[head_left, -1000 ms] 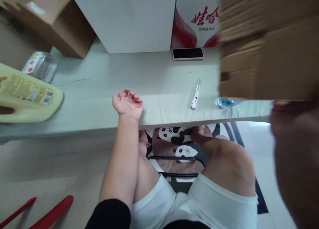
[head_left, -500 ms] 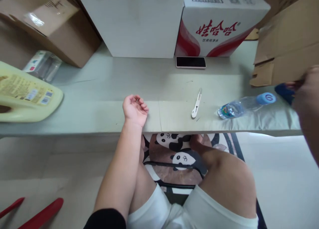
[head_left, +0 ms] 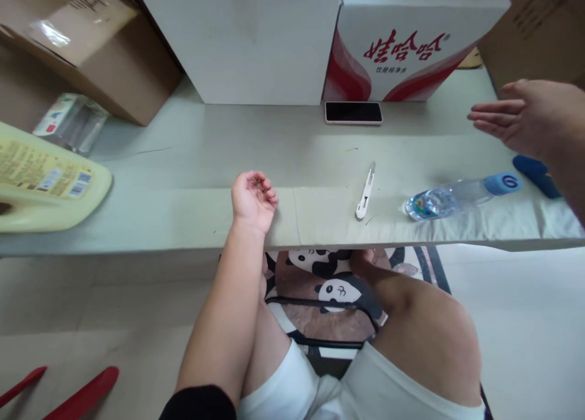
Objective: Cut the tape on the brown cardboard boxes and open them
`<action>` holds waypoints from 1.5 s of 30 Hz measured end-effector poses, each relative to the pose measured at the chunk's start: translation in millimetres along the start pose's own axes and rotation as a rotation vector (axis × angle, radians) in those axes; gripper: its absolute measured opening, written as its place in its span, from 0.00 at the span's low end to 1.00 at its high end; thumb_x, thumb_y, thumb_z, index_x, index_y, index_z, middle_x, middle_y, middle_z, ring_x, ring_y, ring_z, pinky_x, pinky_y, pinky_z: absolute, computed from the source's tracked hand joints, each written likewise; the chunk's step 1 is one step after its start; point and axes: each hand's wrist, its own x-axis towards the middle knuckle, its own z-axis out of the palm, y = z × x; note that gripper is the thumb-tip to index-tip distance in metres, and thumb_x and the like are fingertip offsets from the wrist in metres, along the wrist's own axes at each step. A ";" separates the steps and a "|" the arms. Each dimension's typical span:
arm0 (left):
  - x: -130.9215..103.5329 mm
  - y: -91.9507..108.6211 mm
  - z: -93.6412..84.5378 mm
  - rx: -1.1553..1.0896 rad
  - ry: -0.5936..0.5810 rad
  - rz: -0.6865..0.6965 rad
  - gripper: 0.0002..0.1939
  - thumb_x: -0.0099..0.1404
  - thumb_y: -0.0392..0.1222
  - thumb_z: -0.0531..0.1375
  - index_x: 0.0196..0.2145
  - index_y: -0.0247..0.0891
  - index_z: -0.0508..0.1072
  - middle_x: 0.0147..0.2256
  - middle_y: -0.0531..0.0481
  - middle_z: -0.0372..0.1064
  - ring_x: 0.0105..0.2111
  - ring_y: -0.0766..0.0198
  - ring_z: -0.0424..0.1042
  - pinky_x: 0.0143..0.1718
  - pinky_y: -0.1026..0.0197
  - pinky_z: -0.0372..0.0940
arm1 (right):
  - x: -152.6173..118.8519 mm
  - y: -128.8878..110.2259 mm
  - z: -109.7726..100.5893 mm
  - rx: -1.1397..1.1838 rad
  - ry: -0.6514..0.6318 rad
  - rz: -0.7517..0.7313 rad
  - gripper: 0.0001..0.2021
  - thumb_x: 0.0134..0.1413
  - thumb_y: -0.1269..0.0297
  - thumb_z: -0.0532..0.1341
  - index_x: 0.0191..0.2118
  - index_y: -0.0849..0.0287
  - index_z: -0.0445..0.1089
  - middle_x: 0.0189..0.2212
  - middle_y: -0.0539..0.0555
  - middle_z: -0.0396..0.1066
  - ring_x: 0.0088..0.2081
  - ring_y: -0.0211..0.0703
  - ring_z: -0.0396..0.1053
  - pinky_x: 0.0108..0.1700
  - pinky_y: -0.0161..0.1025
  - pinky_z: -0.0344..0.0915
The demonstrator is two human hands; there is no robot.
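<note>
My left hand (head_left: 254, 202) rests palm up near the front edge of the table (head_left: 315, 158), its fingers loosely curled with nothing in them. At the right, my right hand (head_left: 525, 115) is over the table with its fingers stretched out and holds nothing. Below it lies a dark blue object (head_left: 535, 175), partly hidden by my wrist. Beside that is a clear water bottle (head_left: 452, 199) on its side, with a blue cap. A white utility knife (head_left: 365, 191) lies between the bottle and my left hand.
A phone (head_left: 353, 113) lies before a white and red carton (head_left: 402, 54). A larger white box (head_left: 256, 42) adjoins it. Left are a brown box (head_left: 123, 60), a clear plastic container (head_left: 75, 124) and a yellow jug (head_left: 55, 182). More cardboard (head_left: 539, 36) stands at the back right.
The cardboard flap beside my right hand has gone from the right side of the table. My right hand has moved up and left, its fingers now stretched out. My left hand stays put.
</note>
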 end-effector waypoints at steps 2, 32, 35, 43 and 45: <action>-5.1 2.2 -3.9 -0.020 -0.005 0.007 0.12 0.65 0.41 0.52 0.24 0.37 0.64 0.17 0.56 0.57 0.14 0.71 0.56 0.16 0.69 0.51 | -18.1 -10.3 -1.6 0.009 0.028 -0.018 0.24 0.73 0.71 0.42 0.66 0.59 0.65 0.59 0.74 0.69 0.57 0.43 0.74 0.40 0.43 0.69; -14.6 69.0 -58.5 -0.614 0.043 -0.098 0.03 0.50 0.32 0.54 0.25 0.37 0.62 0.20 0.55 0.52 0.16 0.72 0.52 0.24 0.63 0.44 | -295.8 -160.6 482.4 -0.511 -0.777 -1.295 0.18 0.66 0.65 0.56 0.58 0.67 0.65 0.66 0.58 0.60 0.65 0.56 0.62 0.71 0.56 0.56; -16.6 66.9 -59.6 -0.555 0.034 -0.068 0.03 0.53 0.32 0.53 0.24 0.38 0.62 0.20 0.55 0.52 0.16 0.71 0.52 0.24 0.62 0.44 | -288.2 -158.1 466.9 -0.448 -0.712 -1.262 0.17 0.65 0.68 0.54 0.55 0.68 0.68 0.61 0.58 0.66 0.66 0.55 0.61 0.71 0.50 0.55; -31.3 58.3 -78.2 -0.159 0.344 0.836 0.10 0.64 0.32 0.51 0.26 0.39 0.65 0.25 0.53 0.59 0.27 0.67 0.61 0.34 0.64 0.56 | -239.9 -62.5 307.7 0.039 -0.607 -1.018 0.07 0.60 0.70 0.56 0.35 0.54 0.71 0.45 0.52 0.74 0.31 0.34 0.70 0.35 0.37 0.70; -33.5 62.0 -83.3 -0.158 0.445 0.974 0.11 0.67 0.35 0.50 0.27 0.39 0.65 0.31 0.52 0.62 0.35 0.67 0.65 0.40 0.65 0.58 | -237.9 -27.3 247.6 0.194 -0.600 -0.907 0.06 0.57 0.65 0.61 0.30 0.51 0.72 0.38 0.52 0.75 0.25 0.35 0.65 0.28 0.42 0.63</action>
